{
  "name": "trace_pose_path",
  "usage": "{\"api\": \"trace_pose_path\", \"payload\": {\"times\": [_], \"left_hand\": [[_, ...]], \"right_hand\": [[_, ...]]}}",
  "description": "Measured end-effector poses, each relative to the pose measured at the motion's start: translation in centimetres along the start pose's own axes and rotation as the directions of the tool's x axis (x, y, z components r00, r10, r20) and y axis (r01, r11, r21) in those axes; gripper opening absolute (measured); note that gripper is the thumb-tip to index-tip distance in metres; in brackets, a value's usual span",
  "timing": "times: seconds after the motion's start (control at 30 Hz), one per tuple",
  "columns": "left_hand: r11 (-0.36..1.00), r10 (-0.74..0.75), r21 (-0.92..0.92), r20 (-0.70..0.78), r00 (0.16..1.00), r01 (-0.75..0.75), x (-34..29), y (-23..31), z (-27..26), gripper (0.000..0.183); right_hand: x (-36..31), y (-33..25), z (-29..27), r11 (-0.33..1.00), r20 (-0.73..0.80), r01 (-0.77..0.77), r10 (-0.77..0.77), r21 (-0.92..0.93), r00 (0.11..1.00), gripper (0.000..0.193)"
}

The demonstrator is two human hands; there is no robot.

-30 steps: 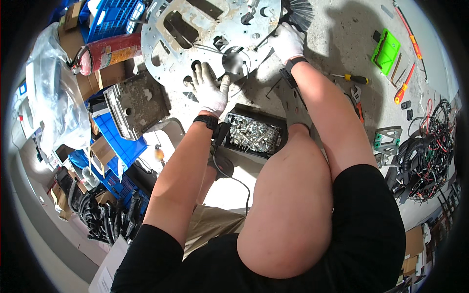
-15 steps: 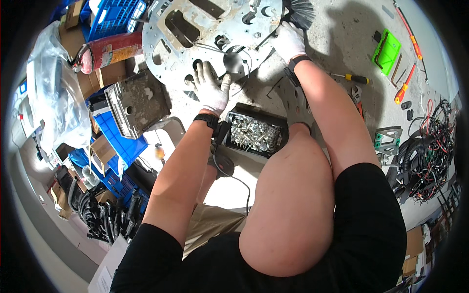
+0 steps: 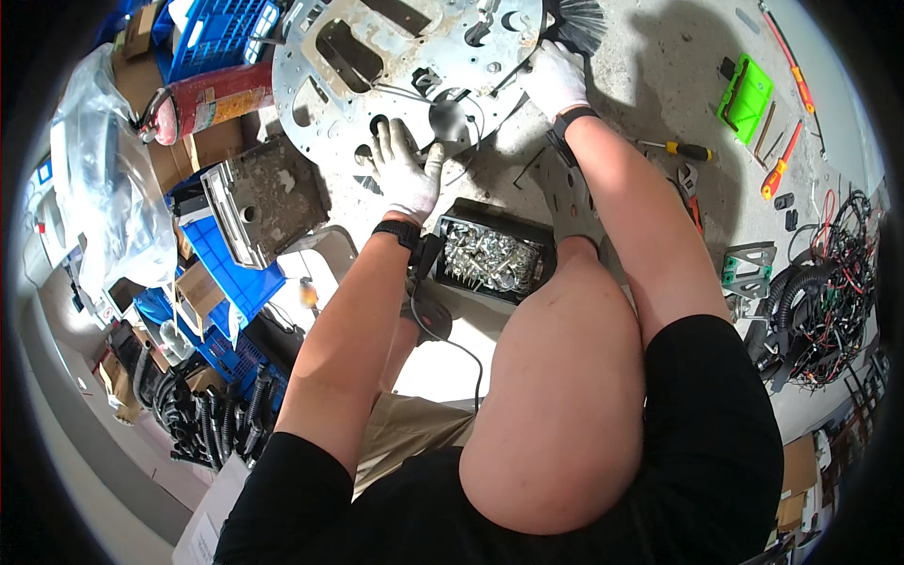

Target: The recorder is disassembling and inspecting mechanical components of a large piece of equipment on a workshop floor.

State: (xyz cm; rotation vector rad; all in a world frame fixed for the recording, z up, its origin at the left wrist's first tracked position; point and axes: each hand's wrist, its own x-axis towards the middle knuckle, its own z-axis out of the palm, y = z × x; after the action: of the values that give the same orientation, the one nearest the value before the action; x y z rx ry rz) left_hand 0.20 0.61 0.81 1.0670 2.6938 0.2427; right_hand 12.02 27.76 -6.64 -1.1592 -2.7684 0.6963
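A large round sheet-metal plate (image 3: 400, 99) with cutouts and worn patches lies at the top middle. My left hand (image 3: 405, 174), in a pale work glove, rests open on its near edge, fingers spread across the holes. My right hand (image 3: 554, 80), gloved too, curls round the plate's right edge; its thumb side is partly hidden. Beside the right fingers a dark bristle brush (image 3: 576, 26) sticks out past the rim. Just below my left hand stands a black bin (image 3: 516, 224) full of shiny metal fasteners (image 3: 485, 259).
Right of my forearm lie a yellow-black screwdriver (image 3: 692, 151), a green hex-key holder (image 3: 746, 99), red-orange screwdrivers (image 3: 775, 177) and a tangle of wires (image 3: 829, 292). Toward the left are a red fire extinguisher (image 3: 212, 102), a dirty metal box (image 3: 268, 198) and blue crates (image 3: 221, 38).
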Motion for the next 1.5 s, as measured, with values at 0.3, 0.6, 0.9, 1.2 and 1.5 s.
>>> {"api": "trace_pose_path", "payload": {"times": [0.3, 0.6, 0.9, 1.2, 1.5], "left_hand": [[1.0, -0.003, -0.012, -0.005, 1.0, 0.003, 0.05, -0.07, 0.08, 0.089], [1.0, -0.017, -0.011, 0.011, 1.0, 0.017, 0.06, 0.05, -0.08, 0.091], [0.999, -0.041, 0.01, 0.039, 0.998, 0.04, 0.0, 0.29, -0.35, 0.093], [1.0, 0.002, -0.009, -0.016, 1.0, -0.002, 0.07, -0.17, 0.16, 0.096], [1.0, -0.029, -0.006, 0.018, 0.999, 0.029, -0.12, -0.06, 0.06, 0.095]], "right_hand": [[0.35, 0.19, 1.07, 0.998, -0.039, -0.046, 0.047, 0.031, 0.998, 0.034], [0.27, 0.04, 0.83, 0.998, -0.014, -0.025, 0.026, 0.052, 1.0, 0.036], [0.21, 0.13, 0.78, 0.999, -0.013, 0.009, -0.008, 0.051, 1.0, 0.035], [0.33, 0.38, 0.91, 0.999, -0.019, 0.032, -0.032, 0.037, 0.999, 0.034], [0.33, 0.39, 0.86, 0.998, -0.015, 0.045, -0.045, 0.037, 0.999, 0.034]]}}
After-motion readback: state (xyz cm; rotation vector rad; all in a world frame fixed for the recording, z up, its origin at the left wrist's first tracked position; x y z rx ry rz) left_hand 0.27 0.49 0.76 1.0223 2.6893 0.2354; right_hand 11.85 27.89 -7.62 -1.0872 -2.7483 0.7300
